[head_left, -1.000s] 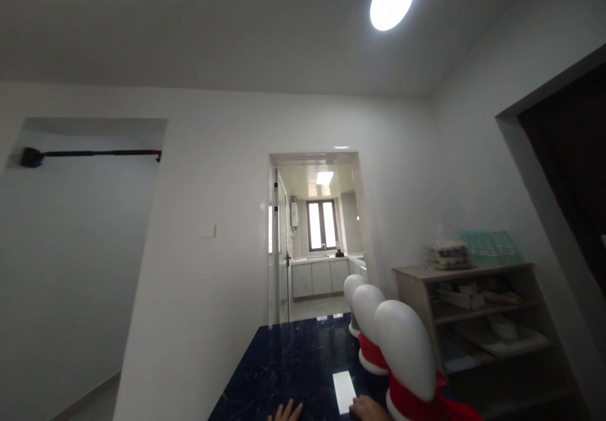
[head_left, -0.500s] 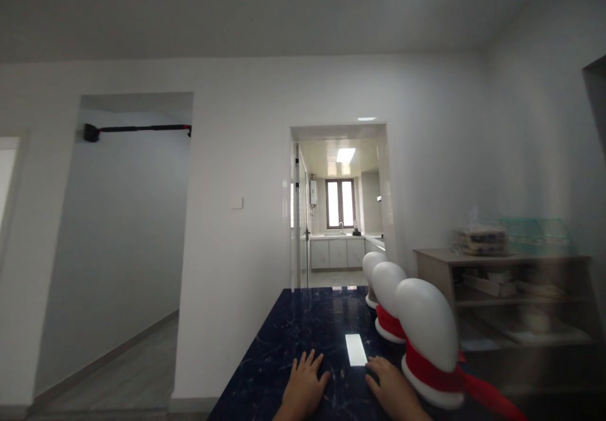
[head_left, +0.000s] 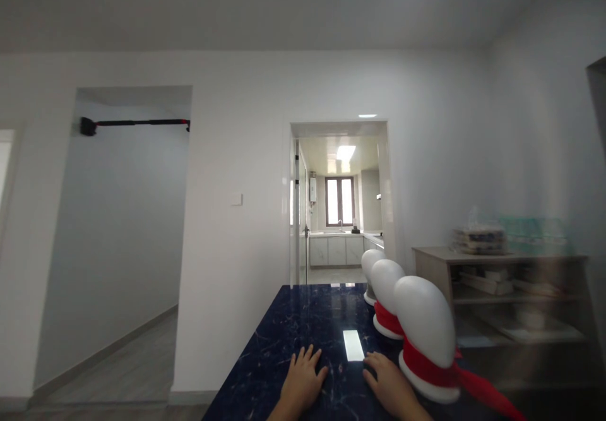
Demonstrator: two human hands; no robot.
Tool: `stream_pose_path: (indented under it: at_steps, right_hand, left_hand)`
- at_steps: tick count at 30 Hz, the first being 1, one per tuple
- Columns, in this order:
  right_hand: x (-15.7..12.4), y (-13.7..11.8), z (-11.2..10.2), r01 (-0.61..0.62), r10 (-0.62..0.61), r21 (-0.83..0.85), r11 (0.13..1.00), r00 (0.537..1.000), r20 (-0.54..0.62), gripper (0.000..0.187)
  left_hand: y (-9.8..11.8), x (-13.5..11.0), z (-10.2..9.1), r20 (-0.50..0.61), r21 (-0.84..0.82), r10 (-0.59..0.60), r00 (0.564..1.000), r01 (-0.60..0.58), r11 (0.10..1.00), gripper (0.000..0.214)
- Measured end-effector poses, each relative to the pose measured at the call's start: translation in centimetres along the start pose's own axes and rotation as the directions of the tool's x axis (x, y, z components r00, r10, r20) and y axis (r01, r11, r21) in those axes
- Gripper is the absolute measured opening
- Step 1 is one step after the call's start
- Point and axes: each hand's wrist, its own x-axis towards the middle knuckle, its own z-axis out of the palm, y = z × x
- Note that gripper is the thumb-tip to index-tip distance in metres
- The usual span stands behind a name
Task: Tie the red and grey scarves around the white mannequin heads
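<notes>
Both hands are lying flat and empty, fingers spread, on the dark blue marbled counter (head_left: 293, 326). The left hand (head_left: 302, 384) is resting just left of a bright reflection on the counter, the right hand (head_left: 388, 386) just right of it. Just beside the right hand, the nearest white mannequin head (head_left: 423, 323) is wearing a red scarf (head_left: 454, 377); two more heads are lining up behind it. A wooden shelf (head_left: 502, 295) is standing beyond the counter's right edge.

Glossy dark marble-look table (head_left: 293, 326), smooth white mannequin heads (head_left: 423, 323)
</notes>
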Motion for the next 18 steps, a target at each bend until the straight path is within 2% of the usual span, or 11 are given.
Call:
stream_pose_path:
  at_steps: [18]
  right_hand:
    - [-0.03, -0.07, -0.22, -0.006, 0.006, 0.02, 1.0, 1.0, -0.003, 0.043]
  left_hand:
    - [-0.16, 0.14, 0.22, 0.001, -0.001, 0.0, 1.0, 0.0, 1.0, 0.075]
